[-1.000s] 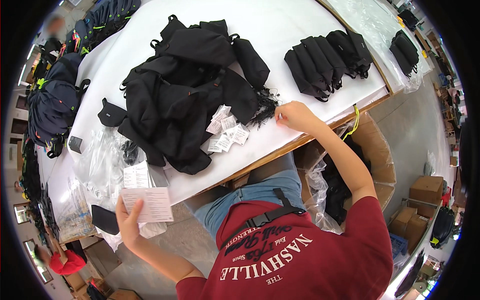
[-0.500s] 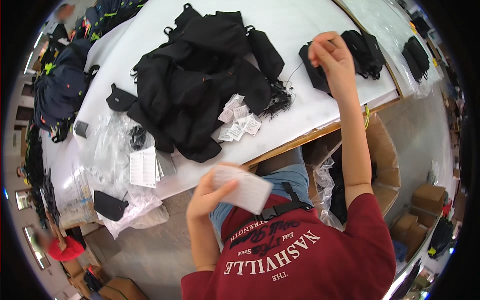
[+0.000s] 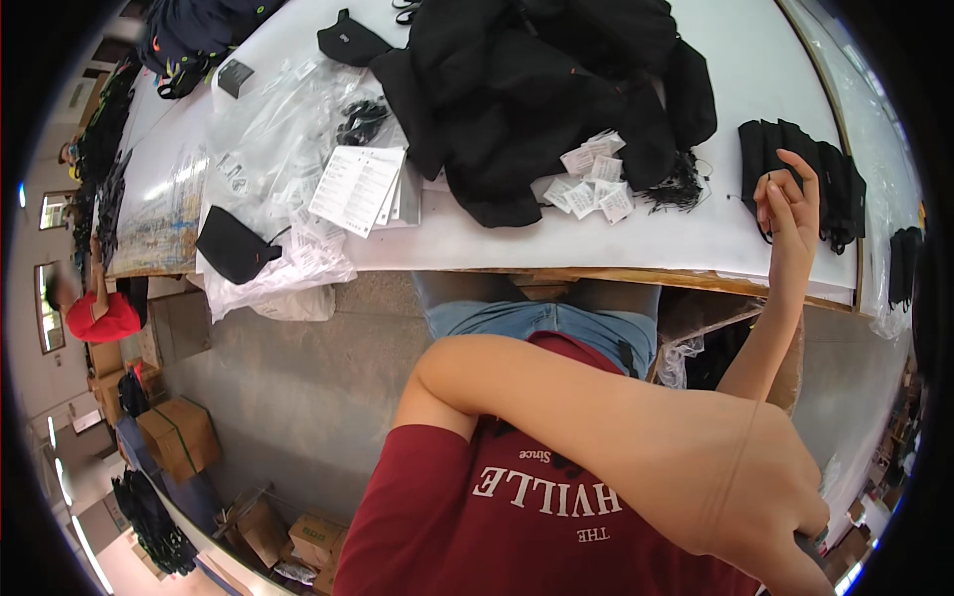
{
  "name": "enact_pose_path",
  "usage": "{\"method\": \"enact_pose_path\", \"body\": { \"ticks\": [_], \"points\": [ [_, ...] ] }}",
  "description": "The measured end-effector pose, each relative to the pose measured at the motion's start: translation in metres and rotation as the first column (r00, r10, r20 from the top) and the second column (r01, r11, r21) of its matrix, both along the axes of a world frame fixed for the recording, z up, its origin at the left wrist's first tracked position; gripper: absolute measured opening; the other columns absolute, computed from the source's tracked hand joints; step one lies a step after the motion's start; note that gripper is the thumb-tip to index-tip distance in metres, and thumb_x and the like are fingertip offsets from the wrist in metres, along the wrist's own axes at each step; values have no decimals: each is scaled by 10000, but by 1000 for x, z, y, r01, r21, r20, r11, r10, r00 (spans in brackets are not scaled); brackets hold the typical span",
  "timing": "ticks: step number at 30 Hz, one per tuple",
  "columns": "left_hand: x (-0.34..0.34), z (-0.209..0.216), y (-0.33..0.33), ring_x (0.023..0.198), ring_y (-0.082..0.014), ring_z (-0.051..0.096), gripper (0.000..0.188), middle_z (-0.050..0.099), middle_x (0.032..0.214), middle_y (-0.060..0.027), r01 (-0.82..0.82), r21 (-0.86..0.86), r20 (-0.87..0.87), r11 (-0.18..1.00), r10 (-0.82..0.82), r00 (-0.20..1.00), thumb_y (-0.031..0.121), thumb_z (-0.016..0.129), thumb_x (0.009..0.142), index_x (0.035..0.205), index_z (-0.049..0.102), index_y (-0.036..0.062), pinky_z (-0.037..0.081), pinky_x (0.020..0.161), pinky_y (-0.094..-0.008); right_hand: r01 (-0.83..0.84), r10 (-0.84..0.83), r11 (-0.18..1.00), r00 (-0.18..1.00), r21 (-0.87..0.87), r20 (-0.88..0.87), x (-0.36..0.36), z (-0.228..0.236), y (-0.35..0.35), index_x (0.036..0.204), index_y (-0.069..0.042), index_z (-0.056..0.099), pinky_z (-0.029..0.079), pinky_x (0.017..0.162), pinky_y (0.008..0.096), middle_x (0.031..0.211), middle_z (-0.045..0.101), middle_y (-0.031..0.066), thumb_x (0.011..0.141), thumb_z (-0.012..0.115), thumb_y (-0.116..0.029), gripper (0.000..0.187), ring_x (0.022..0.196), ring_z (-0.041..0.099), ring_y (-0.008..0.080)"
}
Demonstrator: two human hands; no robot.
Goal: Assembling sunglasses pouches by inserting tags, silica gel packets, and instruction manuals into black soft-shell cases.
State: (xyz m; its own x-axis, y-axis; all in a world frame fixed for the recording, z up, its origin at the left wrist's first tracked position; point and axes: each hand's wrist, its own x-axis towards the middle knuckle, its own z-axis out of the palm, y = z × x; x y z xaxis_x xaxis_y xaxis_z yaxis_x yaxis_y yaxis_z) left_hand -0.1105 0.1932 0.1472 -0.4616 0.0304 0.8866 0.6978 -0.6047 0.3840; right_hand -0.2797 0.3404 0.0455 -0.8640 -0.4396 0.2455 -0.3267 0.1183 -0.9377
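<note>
My left arm reaches across my body to the lower right, and the back of my left hand [image 3: 780,487] faces up. Its fingers curl down, with a bit of something dark beside them; what they hold is hidden. Over the right side of the table, my right hand [image 3: 788,204] is raised with thumb and fingertips pinched together and one finger bent upward. Anything in that pinch is too small to name. Just behind it lies a row of black fabric pouches [image 3: 825,174]. A large heap of black fabric bags [image 3: 537,109] covers the middle of the table.
White labels [image 3: 596,184] and black cords [image 3: 681,189] lie by the heap. Left of it are printed cards [image 3: 360,189], clear plastic bags [image 3: 268,124] and a black pouch [image 3: 235,244]. A cardboard box [image 3: 179,437] stands on the floor; a person in red [image 3: 104,316] is far left.
My left hand has swung from in front of my waist across to the lower right; the white cards it held are out of sight. My right hand stays pinched near the pouches. The view has shifted.
</note>
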Motion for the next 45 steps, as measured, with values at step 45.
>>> {"method": "enact_pose_path", "body": {
  "ticks": [45],
  "points": [
    [31,-157,-44,776,-85,583,146,570,841,-25,-385,-511,791,769,596,140,-21,664,818,962,645,-41,463,709,-206,-158,154,987,984,30,88,120,-52,-63,995,-50,499,398,476,222,643,574,24,807,591,-4,214,510,518,74]
  ]
}}
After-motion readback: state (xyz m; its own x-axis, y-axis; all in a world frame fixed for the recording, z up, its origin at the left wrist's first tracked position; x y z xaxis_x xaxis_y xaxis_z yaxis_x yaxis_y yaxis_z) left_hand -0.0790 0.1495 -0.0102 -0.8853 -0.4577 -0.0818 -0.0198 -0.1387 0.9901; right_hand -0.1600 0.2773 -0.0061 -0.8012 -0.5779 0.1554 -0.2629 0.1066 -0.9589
